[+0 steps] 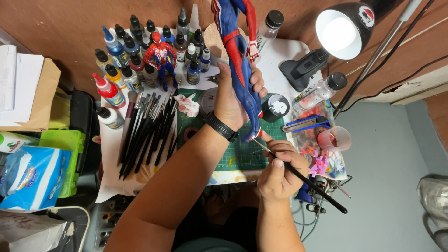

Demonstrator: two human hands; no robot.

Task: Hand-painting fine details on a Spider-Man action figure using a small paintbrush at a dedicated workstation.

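Observation:
My left hand (232,100) grips a tall red and blue hero figure (239,56) around its legs, holding it upright over the green cutting mat (238,156). In my right hand (279,170) is a thin black paintbrush (308,179), held like a pen. Its tip touches the figure's foot near the bottom. A black watch sits on my left wrist.
Several paint bottles (126,56) crowd the back left, with a small red and blue figure (160,57) among them. A row of black brushes (147,133) lies on white paper. A lit black desk lamp (338,30), a clear bottle (319,91), a pink cup (337,138) and a blue knife (303,123) are at the right.

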